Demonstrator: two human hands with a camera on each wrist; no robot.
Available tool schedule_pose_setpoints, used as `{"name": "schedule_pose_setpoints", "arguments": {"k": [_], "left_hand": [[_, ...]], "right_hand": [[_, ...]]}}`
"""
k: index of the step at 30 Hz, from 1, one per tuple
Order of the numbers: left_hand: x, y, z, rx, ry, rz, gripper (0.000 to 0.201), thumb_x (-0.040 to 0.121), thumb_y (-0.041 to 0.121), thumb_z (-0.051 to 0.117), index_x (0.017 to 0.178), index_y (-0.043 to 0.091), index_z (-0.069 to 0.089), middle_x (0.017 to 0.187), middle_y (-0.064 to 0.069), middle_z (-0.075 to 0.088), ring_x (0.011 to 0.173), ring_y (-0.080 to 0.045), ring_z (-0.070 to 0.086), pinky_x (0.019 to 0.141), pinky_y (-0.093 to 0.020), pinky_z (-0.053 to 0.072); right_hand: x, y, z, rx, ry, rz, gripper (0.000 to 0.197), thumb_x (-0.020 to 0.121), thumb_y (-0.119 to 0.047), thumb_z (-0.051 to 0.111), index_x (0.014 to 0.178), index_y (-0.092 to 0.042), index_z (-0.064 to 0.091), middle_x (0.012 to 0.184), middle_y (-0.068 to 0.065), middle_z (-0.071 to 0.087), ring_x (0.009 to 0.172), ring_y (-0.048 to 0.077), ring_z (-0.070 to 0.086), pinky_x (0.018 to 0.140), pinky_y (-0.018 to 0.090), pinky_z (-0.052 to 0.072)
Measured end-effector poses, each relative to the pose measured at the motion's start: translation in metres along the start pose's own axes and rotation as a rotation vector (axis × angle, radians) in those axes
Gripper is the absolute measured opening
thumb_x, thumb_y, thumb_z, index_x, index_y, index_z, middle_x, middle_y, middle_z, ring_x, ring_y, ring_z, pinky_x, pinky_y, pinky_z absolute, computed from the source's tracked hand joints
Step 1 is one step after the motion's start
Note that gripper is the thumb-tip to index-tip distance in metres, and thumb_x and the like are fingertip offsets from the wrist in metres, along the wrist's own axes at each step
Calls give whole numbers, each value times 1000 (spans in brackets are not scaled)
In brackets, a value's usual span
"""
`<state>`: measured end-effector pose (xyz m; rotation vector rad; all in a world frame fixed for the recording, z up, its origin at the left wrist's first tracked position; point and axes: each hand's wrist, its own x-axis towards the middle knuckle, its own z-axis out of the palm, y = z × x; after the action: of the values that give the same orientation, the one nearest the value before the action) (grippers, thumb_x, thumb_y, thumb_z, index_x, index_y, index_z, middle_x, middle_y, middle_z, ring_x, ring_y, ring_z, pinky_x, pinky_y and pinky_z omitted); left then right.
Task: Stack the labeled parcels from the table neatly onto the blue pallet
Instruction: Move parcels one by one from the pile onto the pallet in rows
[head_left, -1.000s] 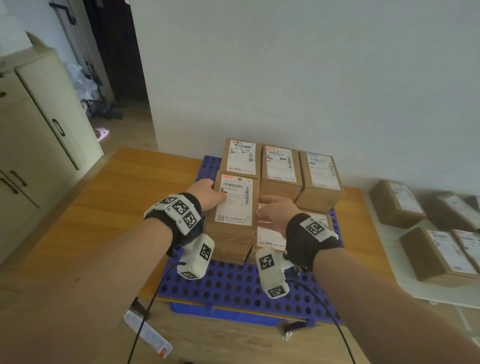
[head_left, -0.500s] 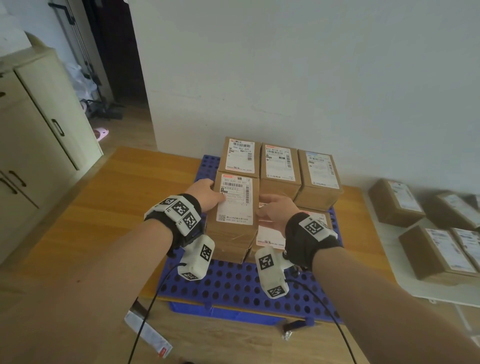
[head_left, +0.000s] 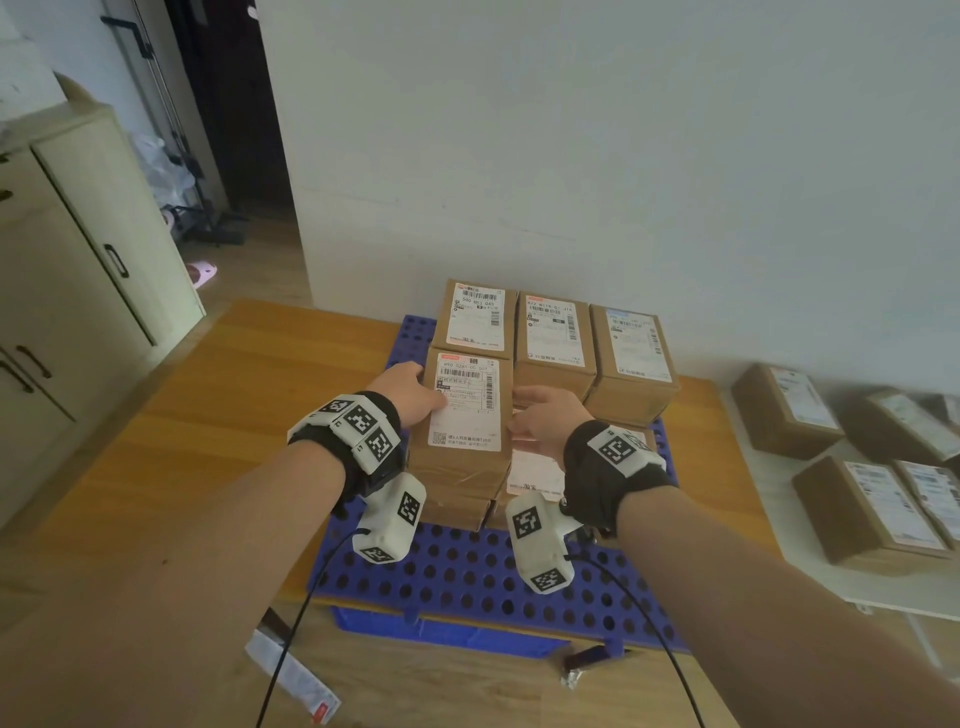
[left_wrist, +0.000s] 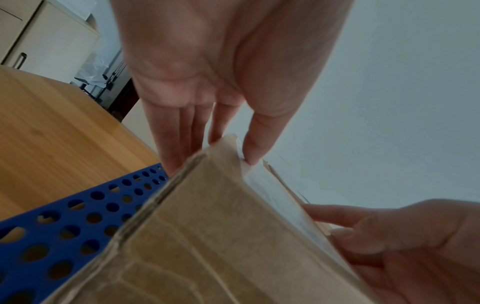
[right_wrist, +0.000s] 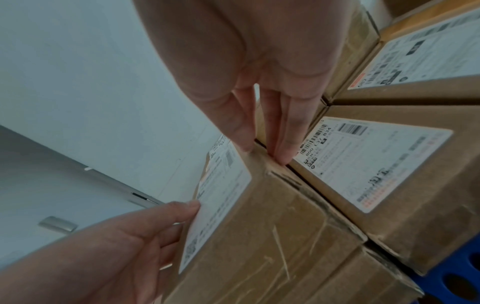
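The blue perforated pallet (head_left: 467, 566) carries a back row of three labeled brown parcels (head_left: 553, 338). At front left, one labeled parcel (head_left: 465, 410) sits on top of another. My left hand (head_left: 410, 389) lies against its left side, fingers straight, thumb on the top edge, as the left wrist view shows: left hand (left_wrist: 207, 115), parcel (left_wrist: 207, 236). My right hand (head_left: 545, 421) presses straight fingers on its right side. In the right wrist view the right hand (right_wrist: 259, 123) touches the parcel (right_wrist: 272, 226) beside a lower labeled parcel (right_wrist: 376, 170).
Several more labeled parcels (head_left: 872, 509) lie on a white table (head_left: 779, 519) to the right. The pallet rests on a wooden surface (head_left: 182, 441) against a white wall. A cream cabinet (head_left: 78, 260) stands at left. A white paper strip (head_left: 291, 675) lies near me.
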<state>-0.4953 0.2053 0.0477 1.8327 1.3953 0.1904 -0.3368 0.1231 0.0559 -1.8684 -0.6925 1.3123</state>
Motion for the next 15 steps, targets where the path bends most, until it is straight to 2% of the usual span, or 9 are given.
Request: {"name": "schedule_pose_setpoints", "arguments": {"k": [4, 7, 9, 10, 11, 13, 15], "left_hand": [[0, 3, -3, 14, 0, 10, 32, 90, 22, 59, 119, 12, 57, 121, -5, 62, 105, -22, 60, 89, -34, 49], [-3, 16, -8, 44, 64, 70, 35, 91, 24, 57, 125, 14, 52, 126, -3, 59, 106, -20, 58, 77, -27, 46], [-7, 34, -15, 98, 117, 163, 41, 93, 25, 54, 132, 15, 46, 129, -2, 57, 97, -16, 58, 66, -20, 43], [-9, 46, -18, 127, 136, 213, 46, 94, 26, 53, 137, 15, 43, 133, -2, 55, 97, -14, 56, 67, -20, 44], [-10, 57, -21, 165, 151, 252, 51, 94, 27, 53, 141, 15, 38, 139, -4, 50, 104, -15, 56, 75, -24, 47], [-11, 81, -22, 237, 152, 310, 55, 94, 27, 52, 144, 13, 33, 144, -7, 44, 122, -23, 50, 95, -34, 43], [-8, 103, -16, 312, 120, 369, 52, 93, 28, 52, 140, 11, 37, 140, -11, 47, 123, -27, 49, 98, -37, 42]], "right_hand": [[-1, -2, -2, -64, -2, -17, 53, 87, 11, 51, 136, -9, 46, 122, 12, 62, 102, 26, 63, 90, 35, 53], [-4, -6, -12, -261, 50, -112, 50, 89, 1, 53, 136, -11, 47, 132, 12, 56, 115, 28, 58, 90, 33, 50], [-9, -16, -25, -457, 119, -188, 46, 91, -6, 52, 136, -13, 48, 135, 9, 54, 122, 27, 54, 95, 31, 46], [-12, -21, -34, -542, 163, -213, 45, 92, -7, 49, 137, -14, 47, 136, 8, 53, 123, 26, 52, 95, 29, 44], [-15, -27, -43, -593, 203, -229, 46, 92, -7, 46, 138, -17, 46, 139, 8, 50, 124, 26, 51, 94, 28, 43], [-23, -35, -62, -692, 268, -242, 49, 93, -8, 44, 140, -19, 43, 142, 9, 47, 126, 26, 49, 95, 28, 42], [-31, -38, -82, -783, 332, -225, 50, 93, -8, 42, 142, -19, 41, 144, 9, 45, 129, 26, 45, 101, 30, 39]]}}
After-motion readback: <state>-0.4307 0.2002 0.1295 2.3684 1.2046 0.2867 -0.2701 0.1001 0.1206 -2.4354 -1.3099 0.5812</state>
